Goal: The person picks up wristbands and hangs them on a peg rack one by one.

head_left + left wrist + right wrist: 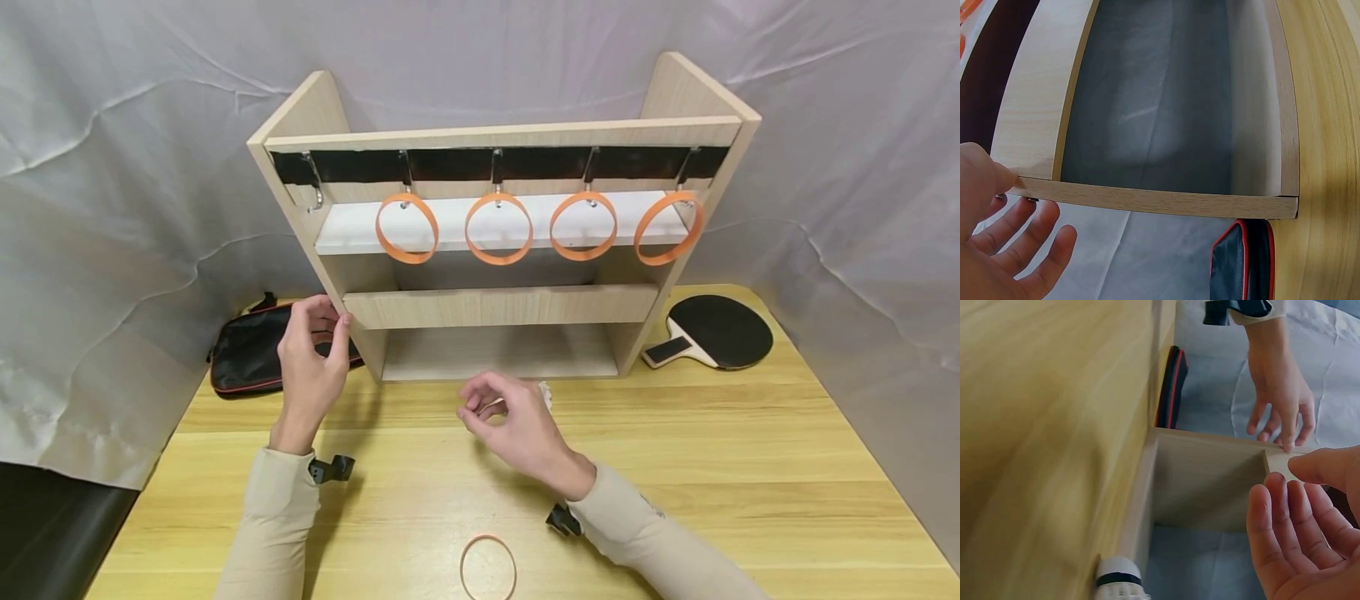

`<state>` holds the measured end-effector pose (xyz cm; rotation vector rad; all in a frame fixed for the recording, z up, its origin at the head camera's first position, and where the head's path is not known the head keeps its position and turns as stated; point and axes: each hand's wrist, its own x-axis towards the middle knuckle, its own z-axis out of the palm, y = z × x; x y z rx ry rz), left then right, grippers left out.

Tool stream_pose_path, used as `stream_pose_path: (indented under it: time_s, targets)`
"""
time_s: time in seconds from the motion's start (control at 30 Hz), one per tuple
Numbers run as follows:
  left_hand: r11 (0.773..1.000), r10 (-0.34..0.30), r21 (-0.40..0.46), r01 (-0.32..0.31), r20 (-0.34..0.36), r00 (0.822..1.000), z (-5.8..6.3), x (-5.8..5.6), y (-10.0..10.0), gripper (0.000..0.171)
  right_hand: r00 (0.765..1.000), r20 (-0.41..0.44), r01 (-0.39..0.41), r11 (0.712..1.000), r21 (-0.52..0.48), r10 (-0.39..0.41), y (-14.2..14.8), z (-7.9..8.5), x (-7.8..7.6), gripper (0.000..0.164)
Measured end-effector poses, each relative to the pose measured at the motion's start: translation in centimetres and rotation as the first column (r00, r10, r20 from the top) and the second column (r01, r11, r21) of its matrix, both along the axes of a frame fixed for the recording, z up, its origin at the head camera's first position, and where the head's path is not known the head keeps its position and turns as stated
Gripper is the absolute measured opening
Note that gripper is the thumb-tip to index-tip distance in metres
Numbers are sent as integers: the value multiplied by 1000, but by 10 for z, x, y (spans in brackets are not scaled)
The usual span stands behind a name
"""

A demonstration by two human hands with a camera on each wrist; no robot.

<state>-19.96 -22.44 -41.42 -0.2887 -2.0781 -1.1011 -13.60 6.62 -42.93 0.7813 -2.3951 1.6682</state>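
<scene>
My left hand [313,367] grips the left side panel of a wooden shelf rack [495,308]. In the left wrist view its thumb lies on the panel's edge, the fingers beyond it. In front of the rack, above the table, my right hand [517,425] holds nothing, its fingers loosely curled. Several orange rings [498,261] hang from metal hooks on the rack's black strip [450,165]. The leftmost hook [315,187] carries no ring. Another orange ring [487,536] lies on the table near the front. Behind my right hand, a shuttlecock [1119,579] is mostly hidden in the head view.
A black table tennis paddle [720,332] lies right of the rack on the wooden table [750,467]. Left of the rack is a black case with red piping [247,354]. Grey cloth [112,208] hangs behind and along both sides.
</scene>
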Motion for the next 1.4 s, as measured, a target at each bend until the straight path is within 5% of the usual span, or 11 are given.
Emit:
stream_pose_path:
  time_s: [0.37, 0.8, 1.4]
  targets:
    - [1000, 6, 2, -6, 5, 1000, 0, 1, -1, 29, 998, 51, -46, 997, 60, 43, -1, -17, 7, 18]
    - [1000, 8, -3, -8, 4, 1000, -2, 1, -1, 30, 969, 220, -137, 987, 83, 116, 2, -21, 15, 20]
    - [1000, 3, 3, -3, 1, 1000, 0, 0, 0, 29, 956, 233, -218, 963, 159, 178, 1, -25, 18, 18]
